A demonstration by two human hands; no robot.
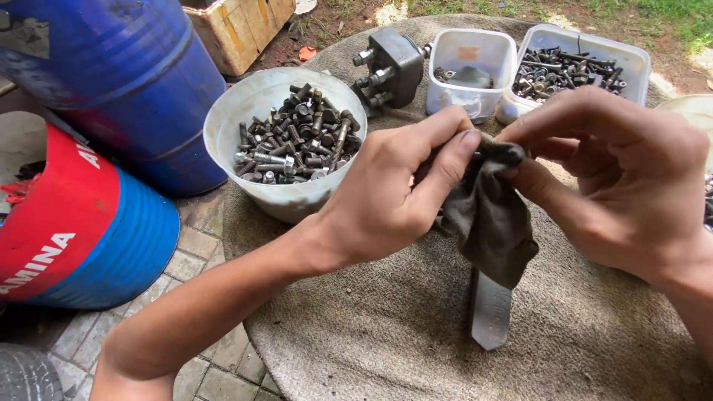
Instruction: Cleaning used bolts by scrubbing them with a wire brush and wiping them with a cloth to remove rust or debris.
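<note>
My left hand (390,193) and my right hand (616,178) both pinch a dirty grey-brown rag (490,215) held above a round surface covered in grey carpet (386,327). The rag's top is bunched between the thumbs and forefingers of both hands; what is wrapped inside is hidden. The rag's tail hangs over a flat grey metal bar (490,312) lying on the carpet. A white bowl (223,141) full of dark bolts (297,137) stands just left of my left hand.
Behind the hands sit a dark metal block with studs (390,67), a clear tub (475,70) with few parts and a clear tub (631,63) of screws. Blue and red drums (111,96) stand at left on paving; a wooden crate (238,30) lies beyond.
</note>
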